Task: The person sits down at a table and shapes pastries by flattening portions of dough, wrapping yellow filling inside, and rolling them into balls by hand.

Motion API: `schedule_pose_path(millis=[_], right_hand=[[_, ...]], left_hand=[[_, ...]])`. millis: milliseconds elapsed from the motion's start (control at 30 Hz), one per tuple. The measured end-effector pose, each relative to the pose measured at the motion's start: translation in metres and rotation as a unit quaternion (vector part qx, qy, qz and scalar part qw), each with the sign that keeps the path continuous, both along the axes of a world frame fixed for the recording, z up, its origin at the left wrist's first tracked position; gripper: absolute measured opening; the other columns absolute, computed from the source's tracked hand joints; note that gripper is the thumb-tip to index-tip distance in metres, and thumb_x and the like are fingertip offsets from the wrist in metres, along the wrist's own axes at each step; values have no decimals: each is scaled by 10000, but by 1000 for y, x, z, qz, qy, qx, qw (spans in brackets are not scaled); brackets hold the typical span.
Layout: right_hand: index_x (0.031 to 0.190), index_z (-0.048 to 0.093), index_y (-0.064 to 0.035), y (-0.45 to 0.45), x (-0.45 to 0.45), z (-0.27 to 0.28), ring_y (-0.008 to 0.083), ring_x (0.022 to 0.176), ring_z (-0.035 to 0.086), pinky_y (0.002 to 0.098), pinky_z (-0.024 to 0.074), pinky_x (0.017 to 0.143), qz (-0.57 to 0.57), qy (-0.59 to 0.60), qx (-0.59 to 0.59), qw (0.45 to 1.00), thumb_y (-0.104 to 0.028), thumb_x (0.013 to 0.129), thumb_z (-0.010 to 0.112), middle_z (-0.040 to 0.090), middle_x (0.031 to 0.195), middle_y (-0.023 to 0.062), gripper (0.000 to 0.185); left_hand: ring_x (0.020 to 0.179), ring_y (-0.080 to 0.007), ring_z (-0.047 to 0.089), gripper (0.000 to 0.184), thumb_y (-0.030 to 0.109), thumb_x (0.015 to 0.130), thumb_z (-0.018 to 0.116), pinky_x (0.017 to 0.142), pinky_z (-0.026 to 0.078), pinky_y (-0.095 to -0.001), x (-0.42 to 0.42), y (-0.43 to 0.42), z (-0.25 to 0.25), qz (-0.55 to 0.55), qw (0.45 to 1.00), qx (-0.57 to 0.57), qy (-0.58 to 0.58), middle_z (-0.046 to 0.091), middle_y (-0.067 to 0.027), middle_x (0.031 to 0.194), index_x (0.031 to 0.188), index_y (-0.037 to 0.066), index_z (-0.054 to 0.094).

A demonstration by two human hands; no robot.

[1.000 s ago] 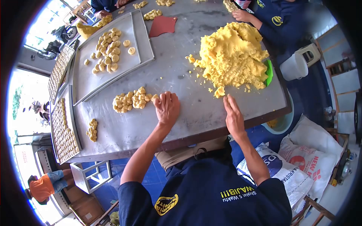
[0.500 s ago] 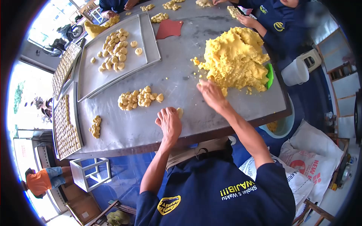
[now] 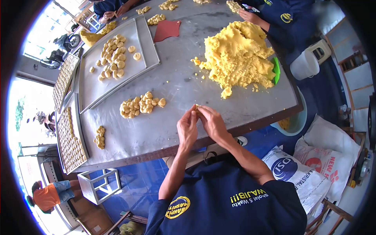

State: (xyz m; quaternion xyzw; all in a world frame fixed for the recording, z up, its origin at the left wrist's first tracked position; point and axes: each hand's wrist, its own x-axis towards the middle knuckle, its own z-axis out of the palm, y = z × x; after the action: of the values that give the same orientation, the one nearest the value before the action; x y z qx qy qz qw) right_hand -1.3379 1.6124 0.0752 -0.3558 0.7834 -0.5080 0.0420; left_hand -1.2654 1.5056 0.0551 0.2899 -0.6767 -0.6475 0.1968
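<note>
My left hand and my right hand meet at the fingertips over the table's near edge. Between them shows a small pale piece of dough, mostly hidden by the fingers. Beyond my right hand rises a big crumbly yellow mound, with a green scraper at its right side. To the left of my hands lies a cluster of small dough balls. A smaller cluster sits farther left.
The metal table holds a tray of round pieces and a red sheet. Filled trays stand at the left edge. Co-workers' hands are at the far side. Sacks and a basin are at the right.
My right hand has come back from beside the yellow mound to meet my left hand. My left hand has moved right, away from the dough ball cluster, and turned fingertips inward.
</note>
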Motion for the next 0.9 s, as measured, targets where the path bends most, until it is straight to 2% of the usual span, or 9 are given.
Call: schedule_pose_path(millis=[33, 67, 200, 233, 333, 567, 600, 800, 900], right_hand=[[1165, 677, -10, 3, -6, 5, 373, 1060, 650, 419, 534, 906, 20, -49, -11, 999, 17, 879, 645, 697, 1123, 197, 289], [1149, 699, -15, 3, -12, 10, 368, 1061, 651, 416, 532, 910, 41, -98, -22, 994, 9, 881, 645, 702, 1119, 193, 274], [1116, 726, -11, -2, -10, 16, 344, 1036, 671, 389, 545, 895, 154, 27, 9, 988, 8, 872, 660, 705, 1156, 164, 253], [1102, 730, -6, -5, -7, 16, 325, 1009, 675, 372, 549, 882, 150, 42, 14, 988, -3, 855, 680, 708, 1142, 164, 252], [1080, 743, -19, -9, 2, 19, 309, 983, 662, 368, 542, 870, 54, -157, -24, 986, -37, 849, 682, 707, 1122, 169, 240], [1036, 736, 13, -18, 10, 6, 346, 908, 701, 385, 563, 824, 104, 92, 22, 990, 4, 837, 661, 727, 1032, 172, 213], [1061, 737, 9, -15, 5, 22, 337, 949, 705, 376, 563, 844, 108, -79, 7, 991, -12, 856, 662, 721, 1080, 184, 220], [1220, 674, 20, -21, -18, 6, 257, 990, 724, 328, 575, 850, 106, -210, 65, 970, -76, 854, 755, 721, 1103, 215, 387], [1177, 680, 30, -25, -19, 1, 330, 997, 699, 381, 554, 865, 106, -112, 89, 984, -78, 818, 766, 701, 1114, 215, 385]], left_hand=[[1005, -180, 680, 319, 189, 1056, 521, 876, 591, -320, 0, -3, 7, -11, 982, 168, 87, 682, -135, 1154, 1232, -54, 630], [952, -160, 713, 231, 118, 1014, 560, 747, 600, -282, -2, -7, 13, 37, 984, 160, 63, 737, -135, 898, 1089, -59, 688], [724, -299, 738, 167, 98, 821, 698, 649, 581, -375, 1, -34, -1, -159, 933, -251, -204, 718, -170, 753, 963, 11, 692], [719, -366, 709, 187, 134, 765, 743, 631, 554, -426, 1, -31, -9, -101, 942, -294, -129, 698, -193, 770, 912, 38, 679], [727, -393, 694, 143, 129, 785, 730, 626, 548, -433, 6, -22, -4, -25, 964, -243, -110, 692, -188, 750, 867, 39, 656], [790, -395, 705, 230, 119, 819, 722, 674, 559, -432, 10, -18, -7, -36, 974, -214, -64, 705, -201, 801, 1013, 52, 619], [801, -385, 713, 212, 113, 810, 733, 681, 561, -421, 12, -22, -7, -42, 972, -217, -79, 708, -196, 800, 986, 49, 634], [810, -318, 703, 264, 93, 763, 788, 748, 549, -380, 17, -28, -12, -68, 983, -170, -25, 719, -162, 908, 983, 15, 664], [783, -325, 690, 245, 101, 787, 775, 739, 542, -378, 16, -27, -12, -87, 972, -217, -26, 707, -172, 883, 988, 9, 671]])
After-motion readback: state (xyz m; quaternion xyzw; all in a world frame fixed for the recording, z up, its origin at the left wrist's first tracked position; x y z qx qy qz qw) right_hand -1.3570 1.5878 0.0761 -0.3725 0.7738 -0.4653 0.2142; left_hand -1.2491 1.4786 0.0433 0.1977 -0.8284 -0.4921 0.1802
